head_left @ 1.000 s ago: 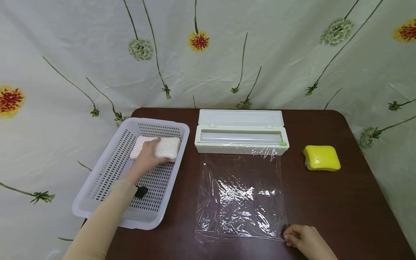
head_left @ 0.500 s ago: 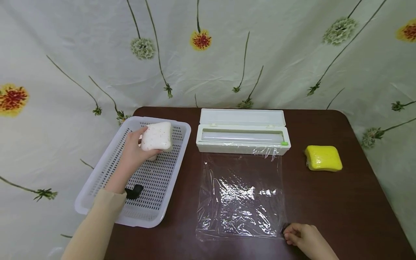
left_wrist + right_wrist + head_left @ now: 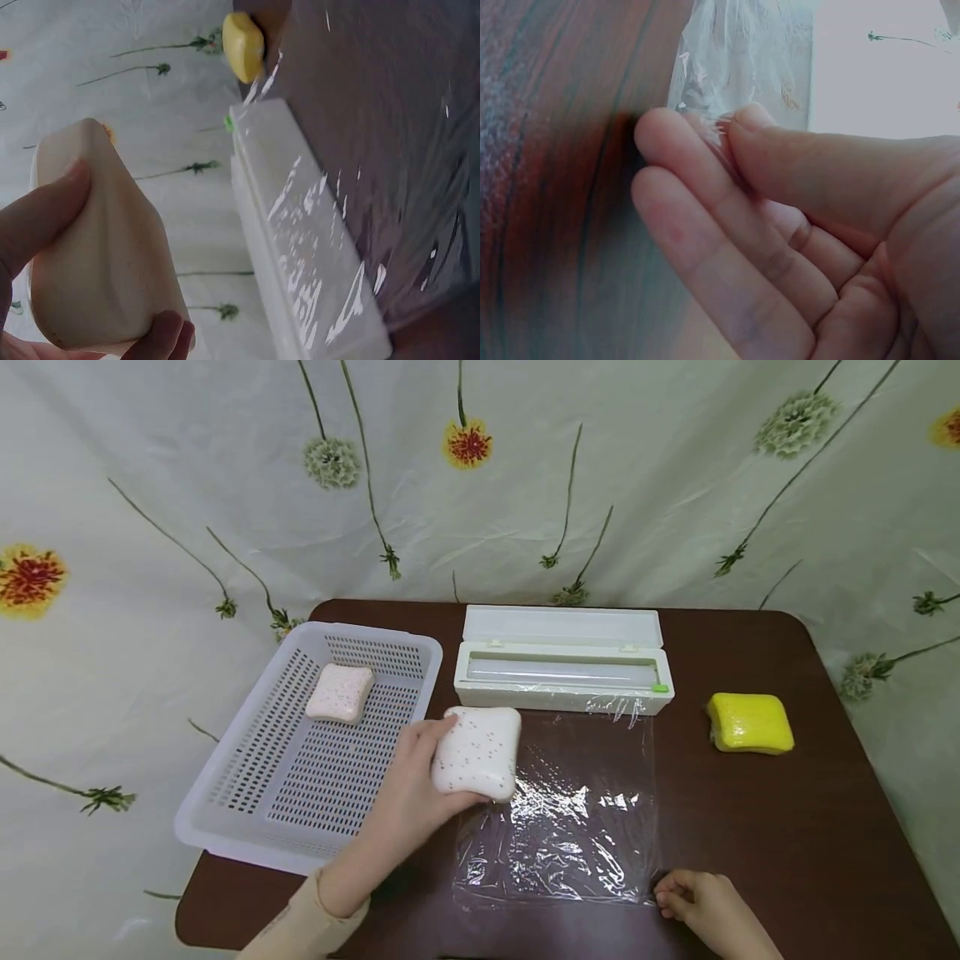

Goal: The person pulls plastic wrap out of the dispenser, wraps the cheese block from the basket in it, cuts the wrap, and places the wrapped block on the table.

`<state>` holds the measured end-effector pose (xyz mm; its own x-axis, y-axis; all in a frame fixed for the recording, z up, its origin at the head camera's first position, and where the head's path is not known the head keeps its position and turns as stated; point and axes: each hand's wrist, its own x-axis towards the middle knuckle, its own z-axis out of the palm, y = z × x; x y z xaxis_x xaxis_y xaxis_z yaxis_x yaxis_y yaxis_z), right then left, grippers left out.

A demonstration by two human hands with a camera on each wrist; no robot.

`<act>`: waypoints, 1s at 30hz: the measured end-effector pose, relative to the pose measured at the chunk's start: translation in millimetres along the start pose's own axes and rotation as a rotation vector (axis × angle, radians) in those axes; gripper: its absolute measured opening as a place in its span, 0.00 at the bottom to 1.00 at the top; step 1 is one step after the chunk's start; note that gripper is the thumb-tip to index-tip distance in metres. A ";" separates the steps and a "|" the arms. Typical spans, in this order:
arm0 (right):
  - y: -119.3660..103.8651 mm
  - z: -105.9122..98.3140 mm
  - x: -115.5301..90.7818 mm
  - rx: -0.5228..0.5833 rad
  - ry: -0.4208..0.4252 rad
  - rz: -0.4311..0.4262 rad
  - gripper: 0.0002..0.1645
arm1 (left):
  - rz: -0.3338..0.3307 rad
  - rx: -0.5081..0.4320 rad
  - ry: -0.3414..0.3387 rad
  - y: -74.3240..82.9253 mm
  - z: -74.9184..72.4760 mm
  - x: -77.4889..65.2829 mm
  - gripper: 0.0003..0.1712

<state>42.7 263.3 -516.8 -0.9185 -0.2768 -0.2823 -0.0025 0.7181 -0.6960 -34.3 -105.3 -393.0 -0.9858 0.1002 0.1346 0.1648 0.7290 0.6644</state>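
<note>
The left hand [image 3: 408, 785] firmly grips a white, speckled, rounded block [image 3: 477, 753], now carried from the perforated white plastic basket [image 3: 315, 789], frame left, over the clear plastic film [image 3: 570, 835], centre, bringing them close; the right hand [image 3: 705, 902], lower right, pinches the film's corner.

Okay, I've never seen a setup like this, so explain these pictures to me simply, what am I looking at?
You're looking at a person working bare-handed, with no machine doing it. The wide picture comes from a camera worn on the head, looking forward and down at a dark table; the two close-ups come from a camera on each wrist. The left hand grips a speckled white block, and the right hand pinches the edge of some clear film running from an open white box. Left of the film, a white basket holds another speckled block; on the right side sits a yellow block.
</note>
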 end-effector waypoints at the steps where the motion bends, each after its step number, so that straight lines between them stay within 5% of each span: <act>1: 0.1 -0.2 0.1 -0.002 0.003 -0.005 0.04 | -0.002 -0.004 -0.004 3.6 11.4 -3.9 0.57; 7: 0.2 0.2 1.3 -0.018 0.033 -0.059 0.06 | -0.035 -0.043 -0.024 9.9 67.7 -13.7 0.55; 14: -0.4 1.8 1.8 -0.024 0.057 -0.086 0.07 | -0.038 -0.060 -0.043 -4.3 112.0 -17.1 0.55; 26: -0.7 3.3 0.9 -0.019 0.065 -0.071 0.07 | 0.079 -0.080 0.019 -10.3 148.7 -22.6 0.55; 30: -0.9 3.4 0.8 -0.019 0.060 -0.055 0.07 | 0.046 -0.084 -0.013 -9.6 152.8 -21.5 0.54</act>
<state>43.4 260.2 -518.6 -0.9390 -0.2773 -0.2035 -0.0603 0.7151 -0.6964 -19.5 -11.0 -514.6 -0.9773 0.1419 0.1571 0.2117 0.6643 0.7169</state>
